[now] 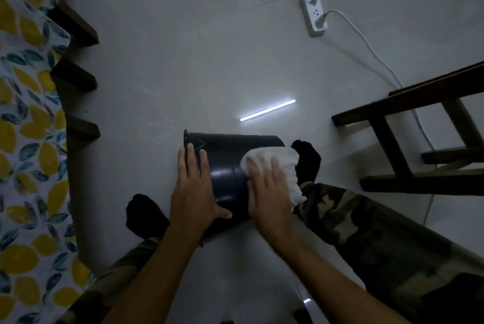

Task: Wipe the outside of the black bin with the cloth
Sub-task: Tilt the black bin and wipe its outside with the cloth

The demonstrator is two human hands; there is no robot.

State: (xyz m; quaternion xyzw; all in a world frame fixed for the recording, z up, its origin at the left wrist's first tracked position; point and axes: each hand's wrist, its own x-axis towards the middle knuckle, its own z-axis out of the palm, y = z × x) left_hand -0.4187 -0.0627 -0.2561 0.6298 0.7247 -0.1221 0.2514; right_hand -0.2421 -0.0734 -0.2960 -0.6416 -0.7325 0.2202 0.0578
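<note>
The black bin (230, 166) lies on its side on the pale floor between my legs, its rim end pointing left. My left hand (195, 190) rests flat on the bin's left part, fingers straight over the rim and thumb spread along the side. A white cloth (282, 163) is draped over the bin's right end. My right hand (269, 190) presses flat on the cloth with its fingers spread, holding it against the bin's outer wall. The bin's underside and far side are hidden.
My legs in camouflage trousers and black socks (309, 158) flank the bin. A dark wooden stool frame (408, 124) stands at the right. A white power strip (313, 13) with cables lies at the far right. A lemon-print cloth (28, 124) covers furniture at the left.
</note>
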